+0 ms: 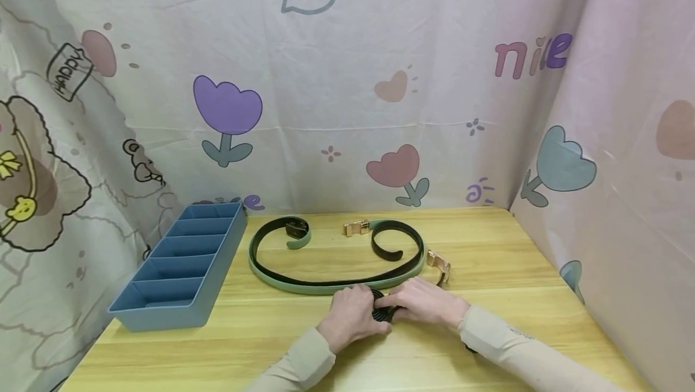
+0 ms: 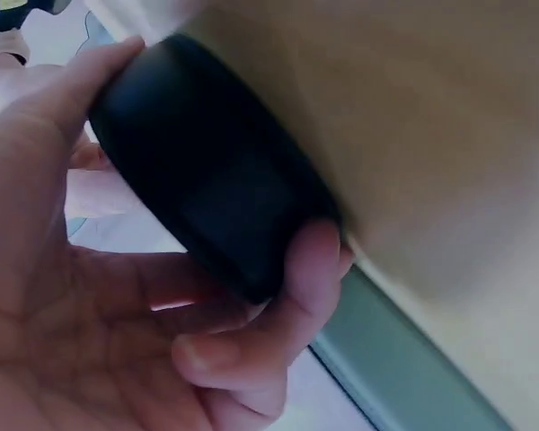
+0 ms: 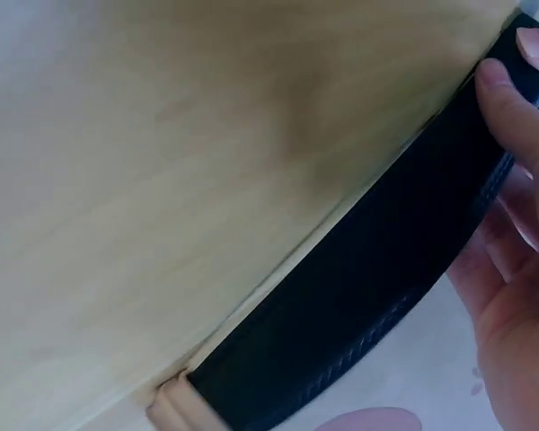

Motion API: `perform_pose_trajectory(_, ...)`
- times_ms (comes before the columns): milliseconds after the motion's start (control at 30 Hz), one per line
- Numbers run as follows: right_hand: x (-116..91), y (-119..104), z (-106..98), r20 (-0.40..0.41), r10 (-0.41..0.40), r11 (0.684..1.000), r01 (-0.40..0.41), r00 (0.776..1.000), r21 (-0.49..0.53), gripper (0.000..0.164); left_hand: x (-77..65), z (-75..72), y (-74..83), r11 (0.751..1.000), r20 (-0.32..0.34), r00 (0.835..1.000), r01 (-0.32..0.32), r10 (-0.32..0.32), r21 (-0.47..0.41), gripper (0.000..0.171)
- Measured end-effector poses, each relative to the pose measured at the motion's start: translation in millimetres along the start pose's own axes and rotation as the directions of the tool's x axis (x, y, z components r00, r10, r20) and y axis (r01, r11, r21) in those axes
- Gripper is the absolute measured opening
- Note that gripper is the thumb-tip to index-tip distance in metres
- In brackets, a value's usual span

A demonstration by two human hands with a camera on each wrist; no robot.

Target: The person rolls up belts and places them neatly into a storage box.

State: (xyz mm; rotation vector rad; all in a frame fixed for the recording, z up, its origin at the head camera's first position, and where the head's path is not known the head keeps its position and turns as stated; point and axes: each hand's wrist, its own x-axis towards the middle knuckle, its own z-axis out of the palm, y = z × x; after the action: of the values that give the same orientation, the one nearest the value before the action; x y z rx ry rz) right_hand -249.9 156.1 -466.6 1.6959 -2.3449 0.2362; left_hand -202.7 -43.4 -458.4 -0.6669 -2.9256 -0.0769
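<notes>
A black belt [image 3: 341, 278] is wound at one end into a tight coil [image 1: 382, 307] standing on its edge on the table. My left hand [image 1: 352, 313] grips the coil from the left, thumb and fingers curled around its outer face [image 2: 207, 162]. From the right, my right hand [image 1: 426, 301] pinches the strap beside the coil between thumb and fingers. Past that hand the unrolled length runs to a gold buckle [image 1: 438, 264], which also shows in the right wrist view as a pinkish metal clasp [image 3: 187, 406].
Behind the hands, green belting with a dark inner side [image 1: 326, 288] curves across the table, with a black buckle [image 1: 296, 228] and another gold buckle [image 1: 356, 228] at the back. A blue divided box [image 1: 225, 265] stands on the left. Printed curtains [image 1: 326, 78] enclose the table.
</notes>
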Motion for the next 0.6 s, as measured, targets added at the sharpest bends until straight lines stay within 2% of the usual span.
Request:
perform_pose_trajectory(67, -2.2, 1.4, -1.1, 0.028, 0.008, 1.000, -0.008, 1.000, 0.001, 0.042, 0.6, 0.0, -2.1, 1.000, 0.033, 0.999, -0.008, 0.009, -0.025, 0.062)
perform_pose_trajectory(167, -5.9, 2.8, -4.3, 0.081, 0.030, 1.000, -0.030, 0.996, -0.004, 0.046, 2.1, -1.1, -5.4, 0.996, 0.067, 0.997, -0.038, 0.044, -0.085, 0.065)
perform_pose_trajectory(300, -5.9, 2.7, -5.9, 0.099, 0.051, 0.999, -0.053, 0.994, 0.012, 0.042, 2.9, -2.1, -5.8, 0.989, 0.070, 0.996, -0.049, 0.059, -0.136, 0.069)
perform_pose_trajectory(500, -3.1, 1.2, -4.6, 0.065, 0.060, 0.998, -0.062, 0.996, 0.033, 0.037, 1.2, 0.4, -2.2, 0.991, 0.028, 0.999, 0.028, -0.024, -0.132, 0.086)
perform_pose_trajectory(600, -4.1, 1.2, -3.8, 0.068, 0.068, 0.997, -0.071, 0.995, 0.034, 0.040, 1.1, 1.5, -1.9, 0.991, 0.023, 0.999, 0.036, -0.034, -0.130, 0.082)
